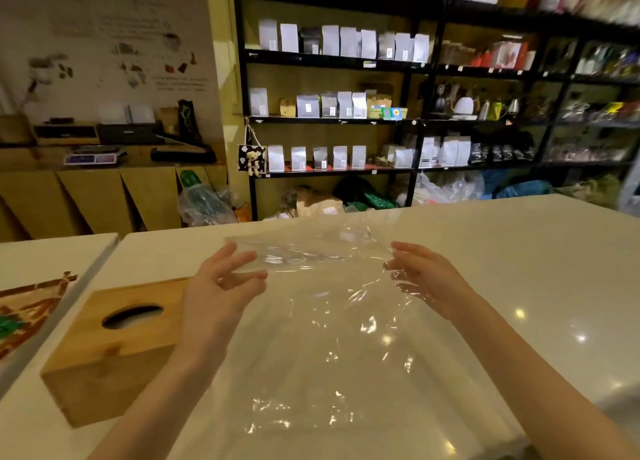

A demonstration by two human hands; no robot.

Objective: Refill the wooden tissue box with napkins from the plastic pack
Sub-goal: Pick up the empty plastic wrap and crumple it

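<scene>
Clear, crinkled plastic is what you hold: the pack point(322, 307) hangs between your hands above the middle of the white table point(519, 252), glossy, limp and see-through, with no print you could read on it. Your left hand point(221, 286) pinches its far left corner between thumb and fingertips; your right hand point(426, 279) grips the far right edge, fingers curled into the film. Just left of your left wrist sits the box point(114, 342), pale grained wood, rectangular, with an oval slot in its top. At the far left edge lies a printed sheet point(31, 310) in brown and green. Behind, black shelves point(332, 61) carry rows of plain silver pouches; their small labels are too blurred to read.
</scene>
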